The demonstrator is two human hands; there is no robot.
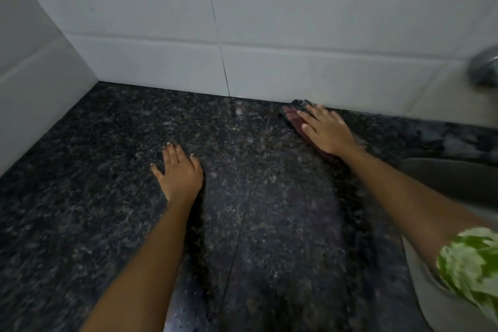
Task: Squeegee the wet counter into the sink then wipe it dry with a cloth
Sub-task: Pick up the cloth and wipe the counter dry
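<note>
Dark granite counter point(80, 197) — left hand point(180, 172) flat (empty), right hand point(327, 129) pressing a reddish cloth point(292, 116)

A single head-worn wide-angle view looks steeply down and forward, close over the dark granite counter point(80, 197), facing the white tiled wall point(296, 35).

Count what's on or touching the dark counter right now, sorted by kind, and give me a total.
Hands: 2, left hand flat on the counter, right hand pressing the cloth
Cloths: 1, dark red cloth by the back wall
Total: 3
</note>
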